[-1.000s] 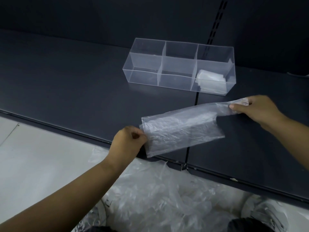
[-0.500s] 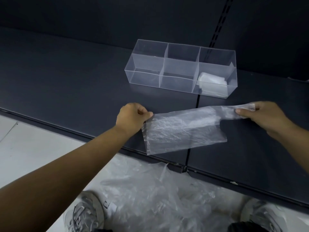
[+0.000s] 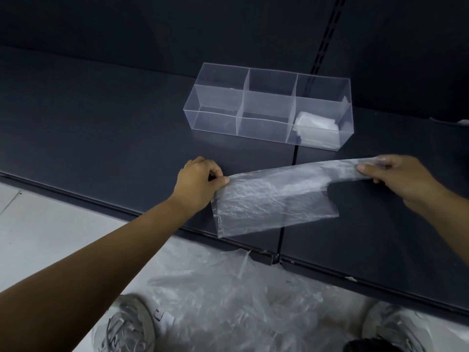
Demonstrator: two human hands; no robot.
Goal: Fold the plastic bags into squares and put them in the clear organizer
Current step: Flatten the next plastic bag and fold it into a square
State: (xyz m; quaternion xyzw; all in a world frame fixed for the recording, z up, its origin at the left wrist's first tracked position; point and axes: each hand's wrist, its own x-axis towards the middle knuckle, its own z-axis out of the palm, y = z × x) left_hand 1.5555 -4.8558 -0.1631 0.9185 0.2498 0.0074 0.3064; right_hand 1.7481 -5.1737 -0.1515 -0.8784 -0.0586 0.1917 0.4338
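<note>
A crinkled clear plastic bag (image 3: 274, 201) is stretched out flat over the dark shelf (image 3: 101, 128). My left hand (image 3: 200, 181) pinches its upper left corner. My right hand (image 3: 398, 179) pinches the handle end at the right, slightly above the shelf. The clear organizer (image 3: 269, 85) with three compartments stands behind the bag. Its right compartment holds folded white bags (image 3: 317, 125); the other two compartments hold nothing that I can see.
A heap of loose clear plastic bags (image 3: 228, 301) lies on the pale floor below the shelf's front edge, between two grey shoes (image 3: 127, 326). A seam between shelf panels (image 3: 286, 204) runs under the bag. A slotted upright (image 3: 327, 34) stands behind the organizer.
My left hand has moved up from the bag's lower left edge to its upper left corner. The bag has been pulled flatter and straighter between both hands.
</note>
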